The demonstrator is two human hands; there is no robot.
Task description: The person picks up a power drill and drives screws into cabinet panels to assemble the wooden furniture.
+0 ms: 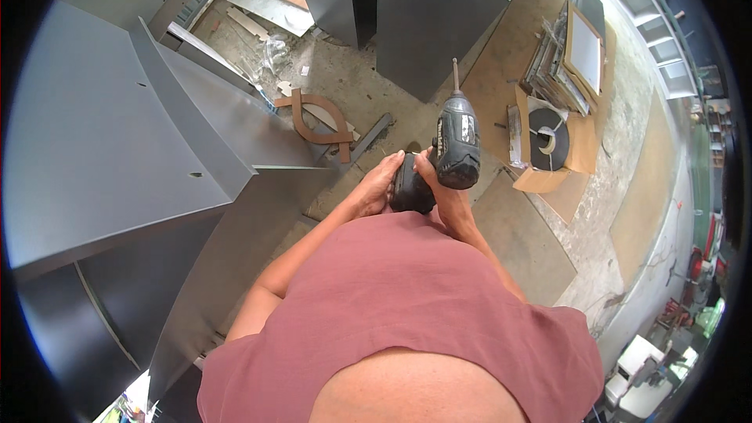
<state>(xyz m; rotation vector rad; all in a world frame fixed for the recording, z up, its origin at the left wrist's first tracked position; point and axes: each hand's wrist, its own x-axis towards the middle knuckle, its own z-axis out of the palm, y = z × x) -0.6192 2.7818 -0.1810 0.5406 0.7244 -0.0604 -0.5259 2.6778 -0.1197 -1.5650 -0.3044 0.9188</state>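
A dark cordless impact driver (457, 141) is held close in front of my body, its slim bit pointing away from me. My right hand (443, 196) is closed around its handle, though most of the fingers are hidden beneath. Against the left side of the black battery pack (410, 188) at the tool's base rests my left hand (378, 185), thumb along its edge. Both hands are on the one tool. To the left stands a large grey metal cabinet (102, 133), with small holes in its top panel.
Another dark cabinet (435, 23) stands ahead. A brown curved wooden piece (323, 113) lies on the floor among scraps. At right are an open cardboard box (581, 145) holding a black roll (540, 153), and stacked framed panels (583, 55). White shelving (638, 8) lines the far right.
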